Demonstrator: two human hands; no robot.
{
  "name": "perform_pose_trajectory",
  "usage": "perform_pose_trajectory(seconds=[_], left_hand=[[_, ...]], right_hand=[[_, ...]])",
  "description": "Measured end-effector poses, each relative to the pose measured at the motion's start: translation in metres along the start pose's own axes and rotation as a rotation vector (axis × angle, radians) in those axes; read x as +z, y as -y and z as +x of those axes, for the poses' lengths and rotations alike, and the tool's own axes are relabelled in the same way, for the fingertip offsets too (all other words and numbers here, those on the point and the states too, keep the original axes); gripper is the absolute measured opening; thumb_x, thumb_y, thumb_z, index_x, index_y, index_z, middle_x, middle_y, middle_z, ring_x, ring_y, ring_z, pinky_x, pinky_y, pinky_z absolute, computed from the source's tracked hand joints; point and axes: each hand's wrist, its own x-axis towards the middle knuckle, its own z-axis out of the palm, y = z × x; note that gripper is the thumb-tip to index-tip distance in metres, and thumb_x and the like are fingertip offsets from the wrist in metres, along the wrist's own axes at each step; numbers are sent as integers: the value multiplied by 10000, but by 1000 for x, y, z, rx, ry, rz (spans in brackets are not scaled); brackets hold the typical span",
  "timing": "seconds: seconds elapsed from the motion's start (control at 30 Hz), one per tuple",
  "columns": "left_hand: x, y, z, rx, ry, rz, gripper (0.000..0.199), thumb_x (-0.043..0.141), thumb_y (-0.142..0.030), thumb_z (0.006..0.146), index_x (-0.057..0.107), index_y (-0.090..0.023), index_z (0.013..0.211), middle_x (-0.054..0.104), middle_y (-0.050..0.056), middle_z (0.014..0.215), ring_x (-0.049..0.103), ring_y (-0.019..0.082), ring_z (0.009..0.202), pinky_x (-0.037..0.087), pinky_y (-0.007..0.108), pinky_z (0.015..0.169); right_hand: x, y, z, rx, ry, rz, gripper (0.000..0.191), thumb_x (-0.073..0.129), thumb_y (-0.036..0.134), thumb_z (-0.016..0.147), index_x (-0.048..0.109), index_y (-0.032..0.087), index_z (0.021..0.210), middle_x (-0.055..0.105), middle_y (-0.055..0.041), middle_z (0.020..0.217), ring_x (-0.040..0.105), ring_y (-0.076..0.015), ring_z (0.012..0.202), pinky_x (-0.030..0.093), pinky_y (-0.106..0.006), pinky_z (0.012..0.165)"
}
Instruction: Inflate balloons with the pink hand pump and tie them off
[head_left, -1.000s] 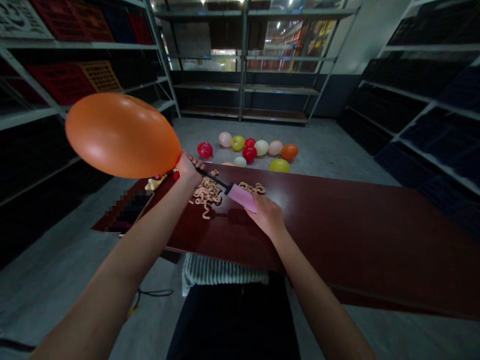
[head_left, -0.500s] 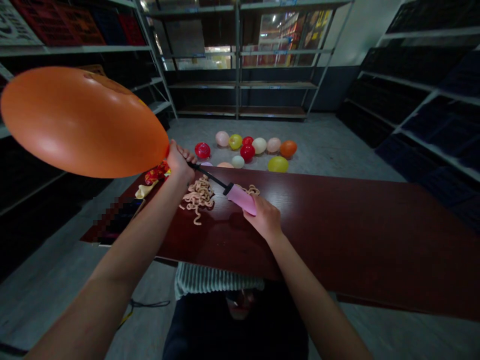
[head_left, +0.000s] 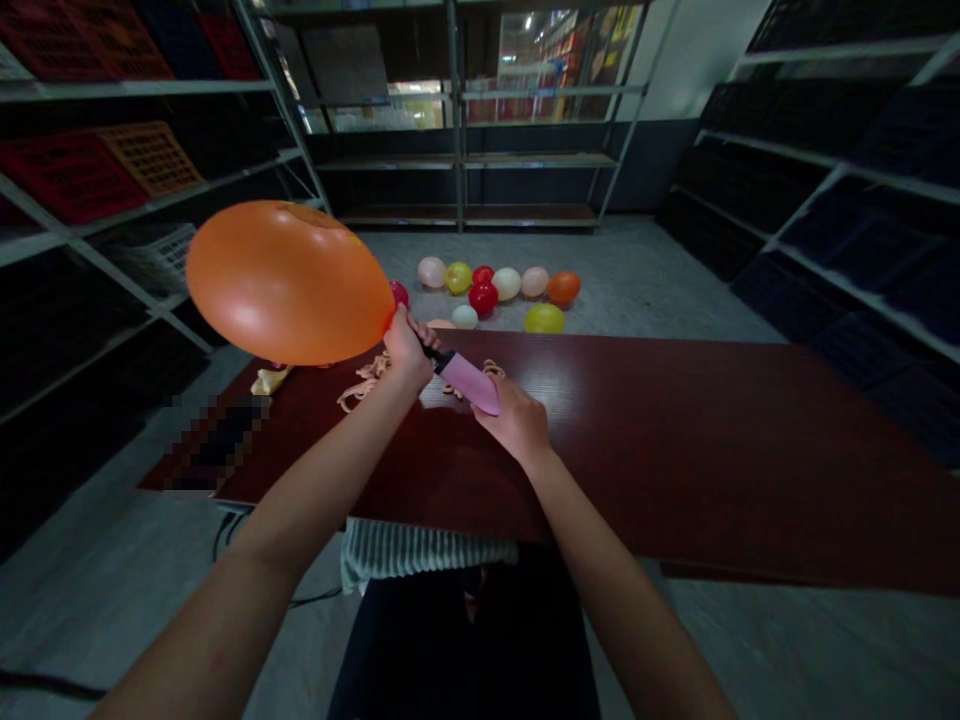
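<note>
Shelves (head_left: 150, 88) stand partly hidden behind the held balloon (head_left: 289, 285).

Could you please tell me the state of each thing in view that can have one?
Large orange balloon: inflated, held at its neck
Left hand: closed around the neck
Pink pump: held, tilted
Right hand: closed on the pump
Floor balloons: inflated
Beige strands: curled, loose, partly hidden

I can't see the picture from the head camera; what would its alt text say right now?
A person's left hand grips a big orange balloon by its neck, at the tip of a pink hand pump held in the right hand, above a dark red table. Smaller colourful balloons lie on the floor beyond.
</note>
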Motion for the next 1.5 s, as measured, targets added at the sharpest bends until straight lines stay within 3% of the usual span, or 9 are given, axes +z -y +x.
perform_pose_trajectory(seconds=[0.23, 0.5, 0.63, 0.8, 0.93, 1.1, 1.27, 1.37, 1.5], left_hand=[[-26, -46, 18, 5, -43, -47, 465, 463, -264, 1017, 231, -202, 619, 212, -74, 441, 226, 69, 316, 192, 223, 356], [-69, -119, 41, 63, -144, -93, 432, 439, -289, 1022, 240, -206, 647, 224, -72, 453, 234, 73, 318, 215, 220, 357], [-75, -134, 43, 74, -128, -104, 443, 439, -314, 1024, 232, -213, 645, 219, -63, 452, 228, 89, 321, 211, 237, 345], [-48, -119, 36, 176, -101, -116, 482, 449, -348, 1041, 244, -208, 628, 229, -59, 454, 239, 85, 328, 210, 228, 345], [-19, -97, 28, 170, -68, -96, 527, 481, -392, 1045, 231, -203, 621, 225, -72, 445, 230, 72, 318, 205, 214, 349], [6, -48, 13, 130, 23, -24, 521, 450, -341, 1055, 251, -200, 595, 234, -71, 416, 233, 69, 310, 199, 212, 344], [15, 4, -4, 95, 81, 7, 518, 473, -328, 1049, 290, -202, 581, 255, -69, 412, 256, 69, 306, 188, 218, 348], [15, 11, -7, 83, 30, 14, 534, 485, -372, 1050, 290, -203, 582, 262, -69, 413, 251, 70, 304, 187, 222, 346], [7, -5, -2, 45, -69, 24, 539, 474, -399, 1054, 292, -202, 587, 253, -72, 416, 236, 67, 301, 188, 217, 339]], right_hand=[[2, 6, -3, -80, 32, -86, 453, 719, 379, 868, 619, 205, 1275, 765, -92, 1136, 740, -254, 957, 566, -333, 791], [4, 9, -6, -211, 69, -102, 462, 724, 357, 875, 614, 213, 1301, 764, -95, 1126, 735, -241, 946, 558, -342, 826], [6, 7, -6, -250, 62, -81, 455, 707, 348, 889, 608, 192, 1305, 764, -103, 1132, 735, -245, 960, 556, -342, 841], [5, -1, -7, -174, -7, -50, 395, 697, 363, 879, 652, 193, 1233, 770, -109, 1115, 740, -246, 930, 557, -328, 808], [5, -4, -6, -90, -67, -32, 422, 724, 365, 829, 662, 199, 1213, 776, -89, 1105, 749, -242, 892, 568, -318, 764], [4, -5, -3, -25, -92, 34, 479, 741, 345, 802, 641, 218, 1253, 761, -71, 1196, 757, -247, 923, 588, -321, 794], [2, -7, -3, 2, -118, 90, 488, 706, 335, 840, 615, 211, 1303, 722, -74, 1295, 746, -259, 1036, 599, -350, 879], [2, -5, -4, 3, -115, 86, 503, 717, 333, 840, 604, 223, 1318, 718, -63, 1305, 739, -255, 1064, 601, -349, 883], [3, 0, -4, -34, -76, 50, 501, 741, 369, 846, 611, 223, 1307, 744, -74, 1240, 752, -247, 998, 601, -338, 840]])
